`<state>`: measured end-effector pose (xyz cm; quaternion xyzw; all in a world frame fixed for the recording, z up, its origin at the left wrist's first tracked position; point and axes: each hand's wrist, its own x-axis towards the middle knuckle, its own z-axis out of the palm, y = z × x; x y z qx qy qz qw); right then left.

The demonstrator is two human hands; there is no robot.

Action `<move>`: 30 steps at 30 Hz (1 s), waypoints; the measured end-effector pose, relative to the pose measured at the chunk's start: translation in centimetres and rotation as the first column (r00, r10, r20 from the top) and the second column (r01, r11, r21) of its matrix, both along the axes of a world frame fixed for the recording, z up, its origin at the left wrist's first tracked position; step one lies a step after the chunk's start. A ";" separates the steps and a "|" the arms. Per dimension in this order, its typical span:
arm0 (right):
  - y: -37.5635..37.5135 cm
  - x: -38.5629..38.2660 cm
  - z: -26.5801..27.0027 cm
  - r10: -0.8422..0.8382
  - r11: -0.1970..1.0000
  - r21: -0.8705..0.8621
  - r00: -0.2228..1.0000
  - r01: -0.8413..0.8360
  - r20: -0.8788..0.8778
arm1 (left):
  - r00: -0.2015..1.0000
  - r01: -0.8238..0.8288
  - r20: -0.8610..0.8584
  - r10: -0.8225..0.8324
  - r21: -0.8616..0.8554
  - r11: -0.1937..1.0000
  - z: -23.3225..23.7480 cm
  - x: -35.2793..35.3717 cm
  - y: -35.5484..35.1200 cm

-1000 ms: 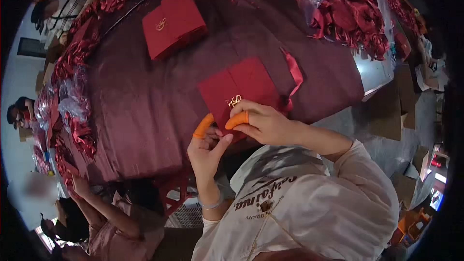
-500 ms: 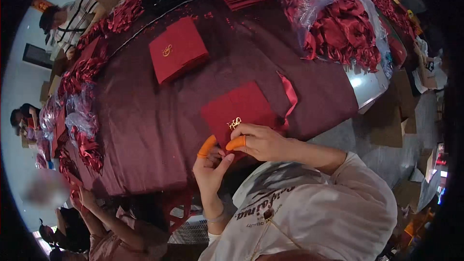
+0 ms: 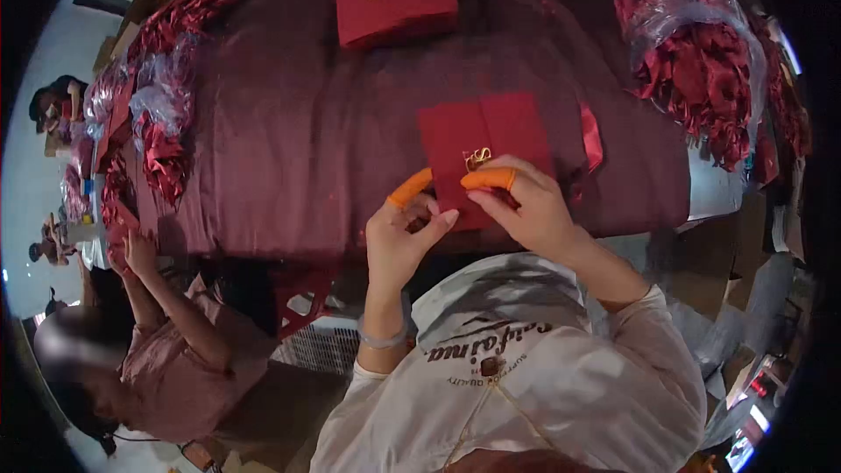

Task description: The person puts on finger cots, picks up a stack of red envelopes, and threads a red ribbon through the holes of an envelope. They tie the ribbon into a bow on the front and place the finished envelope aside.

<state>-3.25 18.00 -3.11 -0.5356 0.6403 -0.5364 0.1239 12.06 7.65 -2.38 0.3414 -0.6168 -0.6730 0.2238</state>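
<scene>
A flat red card folder [image 3: 457, 136] with a gold emblem lies near the table's front edge, under both my hands. My left hand [image 3: 405, 236], an orange finger cot on its index finger, grips the folder's lower left edge between thumb and fingers. Over the folder's lower middle, just below the emblem, my right hand [image 3: 533, 208] has its orange-capped index finger and thumb drawn close together. Whatever is between those fingertips, if anything, is too small to see. Beside the folder's right edge, a loose red ribbon [image 3: 590, 136] lies curved on the cloth.
A stack of red folders [image 3: 403, 9] stands at the back of the dark red tablecloth [image 3: 280, 140]. Plastic-wrapped red ribbon bundles [image 3: 696, 88] lie at the right, with more bundles [image 3: 165, 149] along the left edge. A co-worker's hands [image 3: 136, 250] are busy at the left corner.
My view has shifted, so the table sits higher in the picture. My right hand has moved away from my left thumb, toward the right across the folder. The left hand stays at the folder's edge.
</scene>
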 end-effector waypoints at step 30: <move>-1.3 -1.2 2.0 0.171 0.924 0.355 0.984 -0.144 -0.045 | 0.993 0.109 0.040 -0.114 0.105 0.989 0.0 -0.2 -0.6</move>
